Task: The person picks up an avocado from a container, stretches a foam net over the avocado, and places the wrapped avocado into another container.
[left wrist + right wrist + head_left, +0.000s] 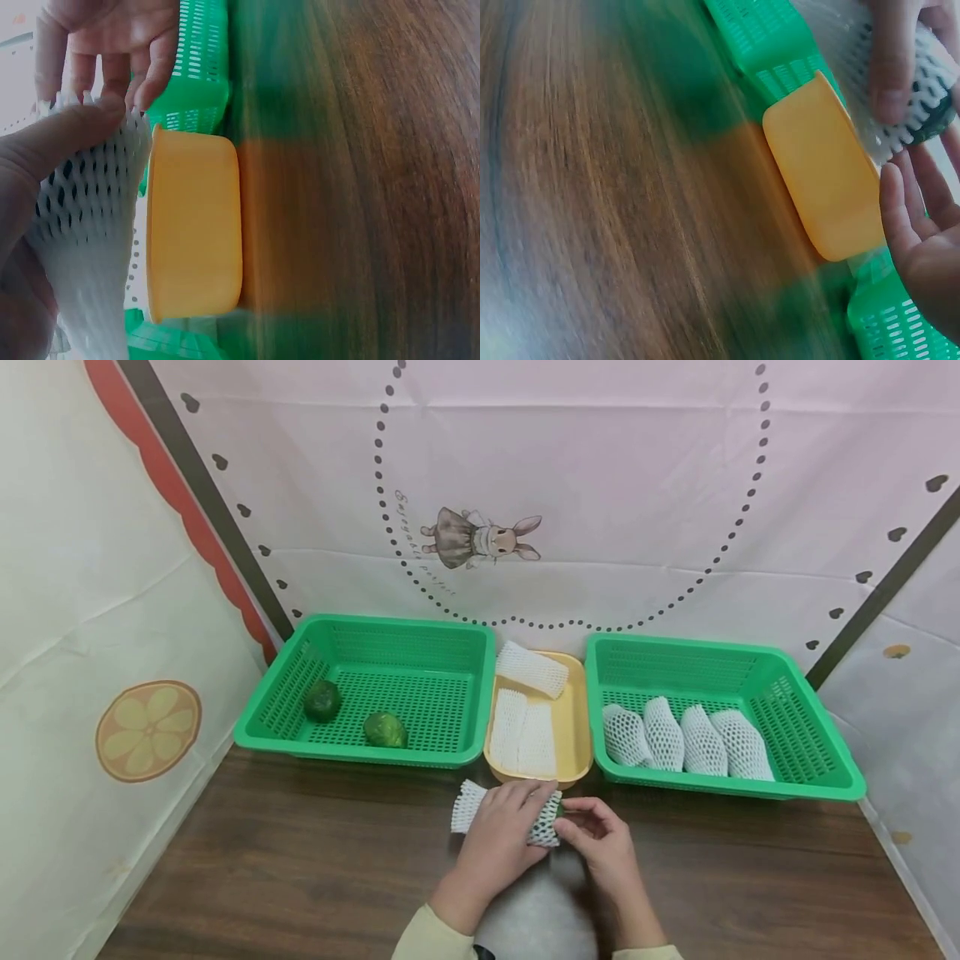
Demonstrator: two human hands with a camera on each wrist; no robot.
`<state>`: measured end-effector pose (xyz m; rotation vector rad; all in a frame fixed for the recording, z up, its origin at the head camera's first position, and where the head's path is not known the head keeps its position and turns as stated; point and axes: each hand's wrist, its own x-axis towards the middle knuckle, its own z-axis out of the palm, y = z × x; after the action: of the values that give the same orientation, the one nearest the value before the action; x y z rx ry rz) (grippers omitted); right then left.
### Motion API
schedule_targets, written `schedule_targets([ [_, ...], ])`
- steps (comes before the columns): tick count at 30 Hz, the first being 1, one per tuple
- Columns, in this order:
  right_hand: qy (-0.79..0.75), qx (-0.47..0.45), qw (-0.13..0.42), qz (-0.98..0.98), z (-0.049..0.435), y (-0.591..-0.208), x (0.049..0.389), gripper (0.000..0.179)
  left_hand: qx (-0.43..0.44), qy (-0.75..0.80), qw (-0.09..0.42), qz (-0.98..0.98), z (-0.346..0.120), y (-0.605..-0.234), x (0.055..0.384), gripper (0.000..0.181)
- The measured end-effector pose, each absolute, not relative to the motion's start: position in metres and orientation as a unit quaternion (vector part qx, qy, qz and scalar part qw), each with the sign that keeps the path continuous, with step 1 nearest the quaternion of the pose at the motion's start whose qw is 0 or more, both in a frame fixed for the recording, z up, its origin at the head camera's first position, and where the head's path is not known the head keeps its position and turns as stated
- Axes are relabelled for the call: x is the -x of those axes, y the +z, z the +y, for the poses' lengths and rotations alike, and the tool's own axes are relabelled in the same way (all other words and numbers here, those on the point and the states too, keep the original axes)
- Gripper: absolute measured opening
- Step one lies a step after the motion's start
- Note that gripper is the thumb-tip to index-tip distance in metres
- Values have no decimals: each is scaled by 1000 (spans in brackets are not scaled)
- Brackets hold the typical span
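My left hand (504,827) grips a white foam net sleeve (467,806) above the table, just in front of the yellow tub. Inside the sleeve sits a dark green avocado (937,120), whose end shows at the right opening; the netting and my left fingers hide most of it. At that opening my right hand (603,843) holds the avocado's bare end between thumb and fingers, fingertips right at the net's edge. In the left wrist view, the left thumb (71,135) lies across the netting, and the sleeve's empty tail narrows toward the camera.
A green basket (360,758) at the left holds two avocados (386,730). The yellow tub (576,727) in the middle has several flat foam sleeves (532,669). In the right green basket (810,785) lie several sleeved fruits (663,735). Behind stands a printed cloth wall (600,485).
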<state>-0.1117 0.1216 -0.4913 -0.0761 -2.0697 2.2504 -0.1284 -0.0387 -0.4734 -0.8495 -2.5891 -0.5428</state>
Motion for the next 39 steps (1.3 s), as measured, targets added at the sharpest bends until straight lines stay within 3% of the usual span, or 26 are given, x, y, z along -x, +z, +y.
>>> schedule_targets([
  [10, 718, 11, 8, -696, 116, -491, 108, 58, 274, -193, 162, -928, -44, -468, 127, 87],
  [17, 713, 40, 59, -698, 119, -492, 106, 52, 265, -179, 168, -933, -53, -466, 127, 73],
  [28, 679, 46, 141, -719, 107, -491, 103, 37, 273, -148, 160, -937, -51, -468, 126, 77],
  [39, 684, 2, 137, -717, 107, -492, 103, 21, 294, -159, 191, -923, -49, -469, 128, 80],
])
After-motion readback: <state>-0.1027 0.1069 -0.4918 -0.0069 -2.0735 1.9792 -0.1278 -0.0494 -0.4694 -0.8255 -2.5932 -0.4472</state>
